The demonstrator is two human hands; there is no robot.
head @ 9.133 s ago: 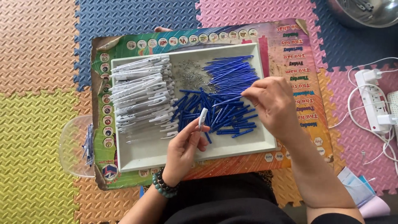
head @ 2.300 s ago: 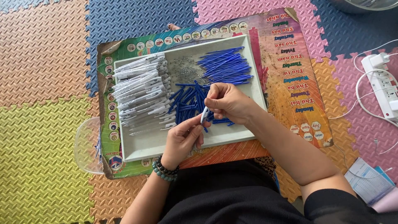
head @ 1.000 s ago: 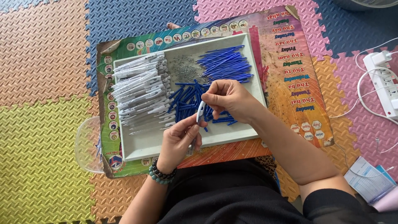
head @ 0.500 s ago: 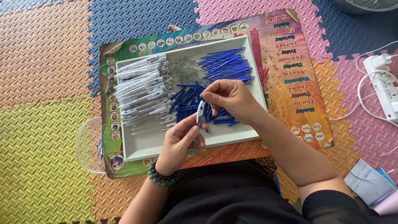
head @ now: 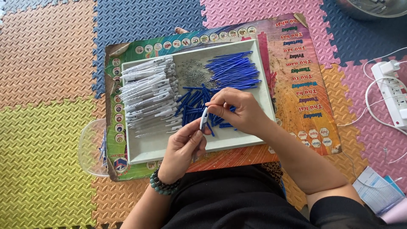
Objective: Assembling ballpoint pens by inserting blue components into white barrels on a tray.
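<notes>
Head view, left hand (head: 183, 148): fingers clamped round the lower end of a white plastic pen barrel (head: 204, 118), held upright over the near half of the tray.
Head view, right hand (head: 237, 111): fingertips pinched together at the barrel's top end; whether they grip a blue part there cannot be told.
Change: half a second ago both hands met at the barrel just as now; nine seconds ago the right hand was out over the blue pile. Judged: a part has been fetched and is being fitted.
White rectangular tray (head: 144, 150): one, under both hands.
White pen barrels (head: 148, 93): one stack, left of the fingers; too many to count.
Blue thin refills (head: 235, 70): one sheaf beyond the fingers, too many to count.
Loose blue parts (head: 193, 101): one heap beside the fingertips.
Small metal springs (head: 193, 72): one scatter beyond the fingers.
</notes>
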